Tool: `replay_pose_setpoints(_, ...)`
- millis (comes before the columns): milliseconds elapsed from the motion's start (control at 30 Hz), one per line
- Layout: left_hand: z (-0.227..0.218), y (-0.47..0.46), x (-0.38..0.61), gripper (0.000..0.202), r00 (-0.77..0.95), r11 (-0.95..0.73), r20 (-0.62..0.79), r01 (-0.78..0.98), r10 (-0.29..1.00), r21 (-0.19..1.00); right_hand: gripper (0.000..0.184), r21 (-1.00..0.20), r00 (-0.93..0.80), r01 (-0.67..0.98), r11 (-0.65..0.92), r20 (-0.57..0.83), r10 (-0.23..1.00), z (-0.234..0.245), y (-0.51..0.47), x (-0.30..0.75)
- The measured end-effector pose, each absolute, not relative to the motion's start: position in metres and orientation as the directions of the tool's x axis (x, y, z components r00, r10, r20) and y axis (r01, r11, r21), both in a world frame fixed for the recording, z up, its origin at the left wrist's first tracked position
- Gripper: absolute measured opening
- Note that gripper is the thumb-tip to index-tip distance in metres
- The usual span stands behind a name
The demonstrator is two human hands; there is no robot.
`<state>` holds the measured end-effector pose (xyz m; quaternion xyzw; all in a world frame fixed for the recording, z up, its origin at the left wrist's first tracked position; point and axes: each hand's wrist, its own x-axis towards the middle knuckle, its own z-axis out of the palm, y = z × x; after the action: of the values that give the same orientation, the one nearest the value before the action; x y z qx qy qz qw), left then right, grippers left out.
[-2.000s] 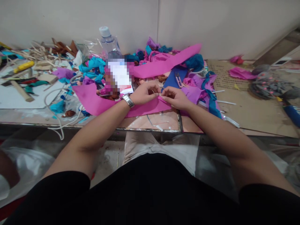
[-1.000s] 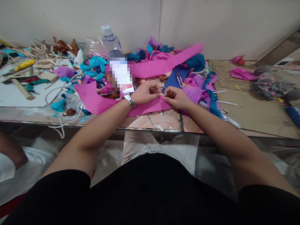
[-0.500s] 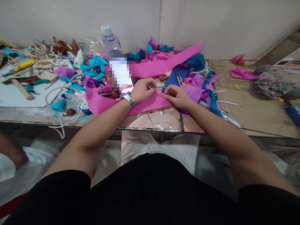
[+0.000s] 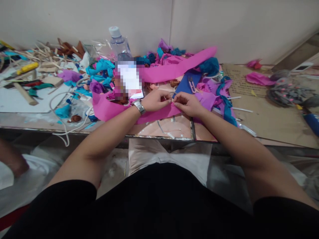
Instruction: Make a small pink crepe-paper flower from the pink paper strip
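Pink strip (image 4: 106,110) shifted rightward at its left end, left hand (image 4: 155,100) and right hand (image 4: 189,104) closer together again

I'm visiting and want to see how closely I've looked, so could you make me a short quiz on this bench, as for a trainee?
1. Choose: the silver metal-strap watch is worn on which of the person's wrists? a) right; b) left; c) both.
2. True or false: the clear plastic bottle with a white cap is farther away than the person's left hand and right hand.
3. Fill the gap: both hands meet at the edge of a long, flat, paper-like strip coloured ____.

Key: 1. b; 2. true; 3. pink.
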<state>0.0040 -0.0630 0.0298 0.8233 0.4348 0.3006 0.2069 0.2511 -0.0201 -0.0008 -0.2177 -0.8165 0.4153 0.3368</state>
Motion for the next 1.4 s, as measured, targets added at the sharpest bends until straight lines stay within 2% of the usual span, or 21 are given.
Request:
replay_pose_setpoints(133,0.031,-0.062,0.004,0.015,0.389,-0.512,0.333,0.630,0.859,0.584,0.029,-0.820,-0.649,0.086,0.566,0.385,0.656,-0.002,-0.016,0.252)
replay_pose_setpoints(300,0.030,-0.060,0.004,0.016,0.323,-0.485,0.365,0.660,0.873,0.575,0.035,-0.802,-0.583,0.103,0.589,0.431,0.689,-0.002,-0.012,0.253)
replay_pose_setpoints(500,0.030,-0.061,0.007,0.020,0.344,-0.510,0.377,0.629,0.860,0.587,0.046,-0.838,-0.641,0.075,0.541,0.375,0.670,0.000,-0.017,0.254)
replay_pose_setpoints(867,0.033,-0.066,0.008,0.028,0.394,-0.516,0.339,0.567,0.854,0.642,0.040,-0.857,-0.656,0.047,0.513,0.361,0.663,0.004,-0.021,0.251)
replay_pose_setpoints(1033,0.032,-0.063,0.007,0.026,0.361,-0.496,0.341,0.591,0.868,0.636,0.045,-0.839,-0.627,0.071,0.539,0.383,0.678,0.003,-0.021,0.251)
replay_pose_setpoints(1200,0.031,-0.061,0.008,0.029,0.357,-0.479,0.326,0.554,0.876,0.681,0.053,-0.823,-0.641,0.055,0.566,0.405,0.652,0.002,-0.021,0.251)
replay_pose_setpoints(1400,0.032,-0.065,0.010,0.031,0.387,-0.476,0.296,0.550,0.873,0.686,0.053,-0.821,-0.633,0.048,0.568,0.415,0.653,0.003,-0.022,0.251)
